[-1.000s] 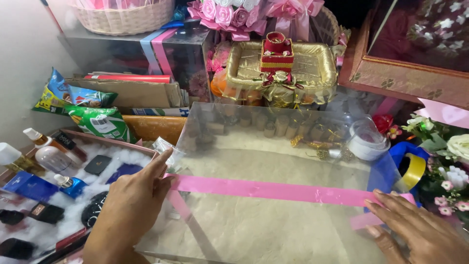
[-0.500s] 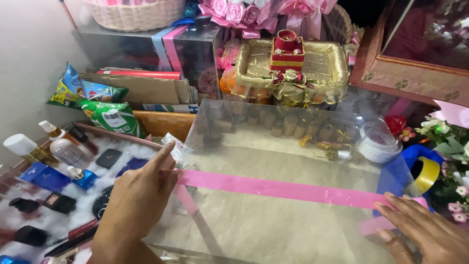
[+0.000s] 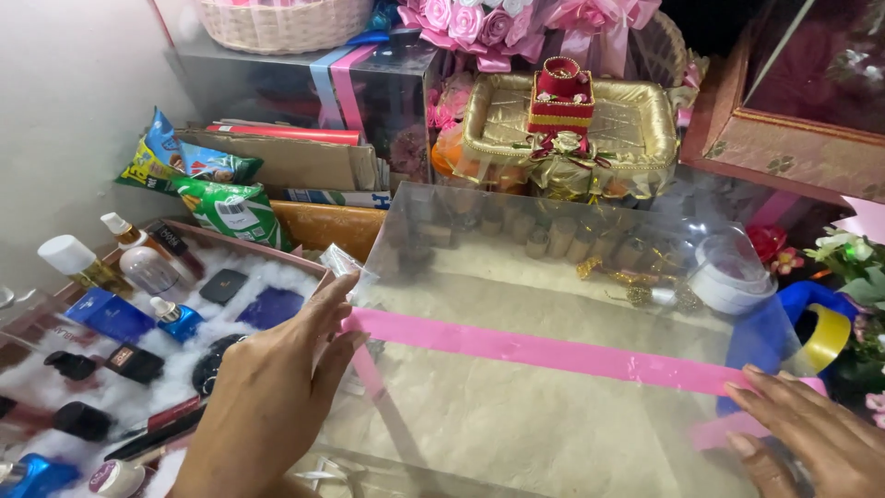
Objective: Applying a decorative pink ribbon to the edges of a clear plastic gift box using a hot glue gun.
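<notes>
A clear plastic box lid [image 3: 553, 277] lies flat in front of me, and a pink ribbon [image 3: 544, 349] runs across its top from left to right. My left hand [image 3: 277, 387] presses the ribbon's left end against the lid's left edge, fingers spread and flat. At the right edge my right hand [image 3: 811, 433] rests flat on the ribbon's other end, where it folds down the side. Neither hand grips anything. Through the lid I see beige lining and small gold items [image 3: 636, 277].
A tray of cosmetics on white fluff [image 3: 120, 341] sits at the left. Snack bags [image 3: 207, 189] and cardboard lie behind it. A gold cushion tray with a red box [image 3: 567, 120] stands at the back. Tape rolls [image 3: 820, 337] and flowers [image 3: 848, 258] crowd the right.
Both hands have stayed on the ribbon ends, shifting only slightly. The camera has tilted a little, so the scene sits lower in view.
</notes>
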